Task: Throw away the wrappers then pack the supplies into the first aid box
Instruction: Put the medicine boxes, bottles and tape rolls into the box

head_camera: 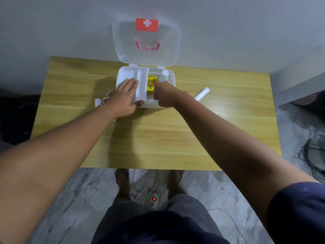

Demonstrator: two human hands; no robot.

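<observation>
Inside the open box [171,74], a yellow packet [151,82] and a white bottle [164,75] already sit in the right section. Over the box's left tray [140,74] the left hand [124,97] lies flat and released, probably steadying it, while the right hand [164,95] is clenched at the box's front edge, likely tucking something in, though what it holds is hidden. Right of the box a roll [202,94] waits; left of it lie small supplies [101,101].

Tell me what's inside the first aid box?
Inside the first aid box: a yellow packet, a white bottle and a white tray. The left hand and right hand hide whatever lies beneath them.
</observation>
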